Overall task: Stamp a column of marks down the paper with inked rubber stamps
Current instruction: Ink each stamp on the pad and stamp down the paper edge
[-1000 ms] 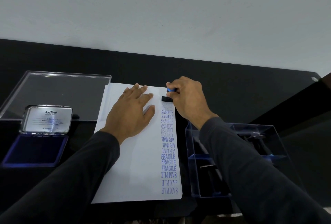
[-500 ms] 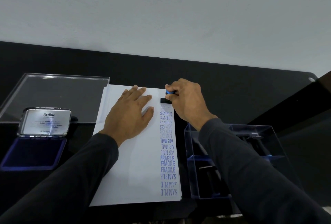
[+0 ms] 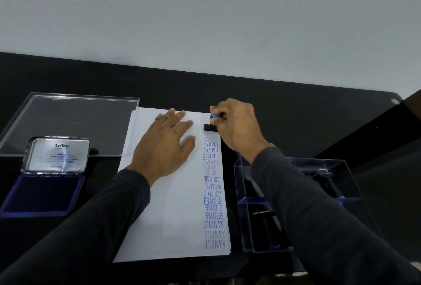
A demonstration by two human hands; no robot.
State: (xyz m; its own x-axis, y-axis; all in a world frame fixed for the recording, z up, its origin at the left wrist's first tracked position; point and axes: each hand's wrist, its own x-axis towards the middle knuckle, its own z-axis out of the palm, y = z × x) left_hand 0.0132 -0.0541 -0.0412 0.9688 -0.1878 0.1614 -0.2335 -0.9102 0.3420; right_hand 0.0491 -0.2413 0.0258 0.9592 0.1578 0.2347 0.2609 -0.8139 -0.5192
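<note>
A white paper sheet [image 3: 173, 216] lies on the black table, with a column of blue stamped words [image 3: 213, 191] down its right side. My left hand [image 3: 164, 145] rests flat on the sheet's upper part, fingers straight. My right hand [image 3: 237, 127] grips a rubber stamp [image 3: 210, 125] with a blue handle and black base, held upright at the top of the column near the sheet's far edge. A faint mark shows just below the stamp base.
An open blue ink pad [image 3: 43, 193] with its silver Artline lid [image 3: 58, 154] raised sits at the left. A clear acrylic lid [image 3: 68, 120] lies behind it. A clear box [image 3: 255, 223] holding more stamps stands right of the sheet. The wall rises behind the table.
Both hands stay almost where they were. The stamp has shifted slightly toward the sheet's far edge, uncovering a faint mark below its base.
</note>
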